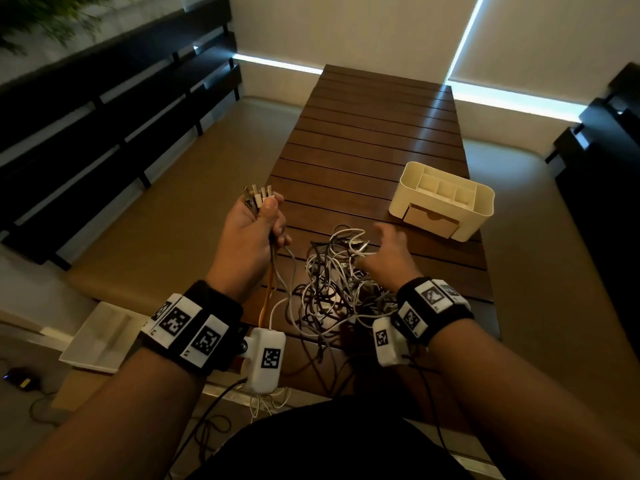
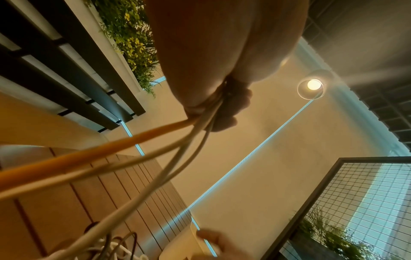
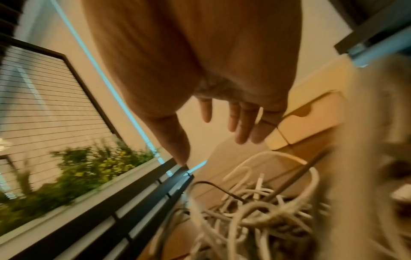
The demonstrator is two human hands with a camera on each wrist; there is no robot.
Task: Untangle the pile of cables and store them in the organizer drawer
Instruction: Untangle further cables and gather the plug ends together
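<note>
Step in hand, by judgement: sorting, with cable ends collected ahead of pulling strands free. Left hand clenched round several plug ends, raised above the table; held cables, one orange, trailing down from the fist into the tangled pile. Right hand released, fingers spread, hovering just over the pile, grasping nothing. Organizer beyond the free hand, drawer closed. Next move likely calls for: picking another loose end from the pile, or drawing one held strand clear.
</note>
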